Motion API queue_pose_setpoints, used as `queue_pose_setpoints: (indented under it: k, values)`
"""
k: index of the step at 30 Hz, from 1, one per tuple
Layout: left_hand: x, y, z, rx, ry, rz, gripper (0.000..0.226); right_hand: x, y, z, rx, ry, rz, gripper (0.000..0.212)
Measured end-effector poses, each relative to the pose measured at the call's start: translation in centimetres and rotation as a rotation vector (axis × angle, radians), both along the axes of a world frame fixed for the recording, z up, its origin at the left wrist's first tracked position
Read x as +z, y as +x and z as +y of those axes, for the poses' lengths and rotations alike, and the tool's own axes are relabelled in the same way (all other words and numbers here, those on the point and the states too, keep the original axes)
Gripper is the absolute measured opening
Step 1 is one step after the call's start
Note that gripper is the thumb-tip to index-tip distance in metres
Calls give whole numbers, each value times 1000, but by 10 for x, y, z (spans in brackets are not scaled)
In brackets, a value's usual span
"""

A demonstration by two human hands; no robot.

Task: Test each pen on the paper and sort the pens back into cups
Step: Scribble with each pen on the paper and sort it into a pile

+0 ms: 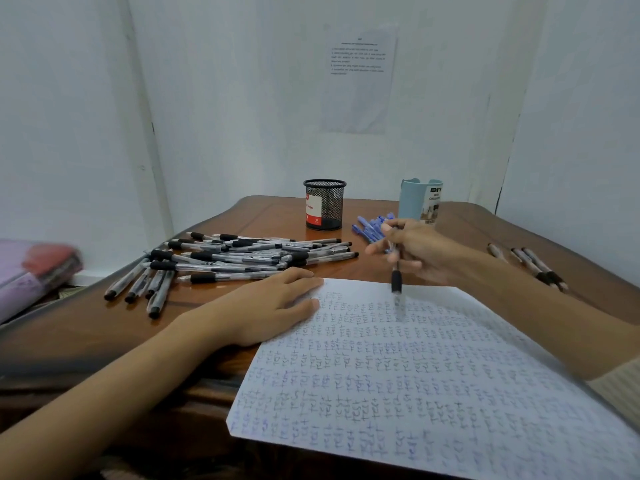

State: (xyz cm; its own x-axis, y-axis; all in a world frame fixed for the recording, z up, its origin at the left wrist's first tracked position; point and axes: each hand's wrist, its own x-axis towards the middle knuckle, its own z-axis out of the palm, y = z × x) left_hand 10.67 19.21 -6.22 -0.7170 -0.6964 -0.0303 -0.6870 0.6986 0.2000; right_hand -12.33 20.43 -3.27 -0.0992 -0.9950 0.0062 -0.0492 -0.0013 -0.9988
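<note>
Centrally, right hand (415, 251) pinching a clear black-grip pen (397, 275) tip-down over scribbled white paper (433, 375), left hand (273, 306) flat, fingers straight, on its ten o'clock corner

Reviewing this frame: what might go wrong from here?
The paper is almost fully covered in writing, so a new stroke from the pen in the right hand may be hard to judge. The loose black pens near the left edge of the table might roll off if nudged.
</note>
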Motion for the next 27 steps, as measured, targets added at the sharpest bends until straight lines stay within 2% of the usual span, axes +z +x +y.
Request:
queue_pose_setpoints:
  k: [6, 9, 12, 17, 19, 23, 27]
  values:
    - [0, 0, 0, -4, -4, 0, 53, -2, 1, 2, 32, 41, 180, 20]
    - [-1, 0, 0, -2, -6, -3, 53, -2, 4, 3, 87, 71, 136, 16]
    - [-1, 0, -1, -5, -8, -1, 52, -1, 1, 4, 164, 79, 94, 31]
    - [0, -1, 0, -6, -5, -8, 53, -7, 2, 5, 220, -44, 480, 30]
    - [0, -1, 0, -6, -4, -9, 53, -11, 4, 2, 178, -90, 536, 28]
    - [-1, 0, -1, -8, -3, -8, 53, -13, 9, -2, 37, -129, 375, 23]
    - [-1, -1, -1, -9, -9, -5, 53, -13, 18, 0, 59, -135, 225, 18]
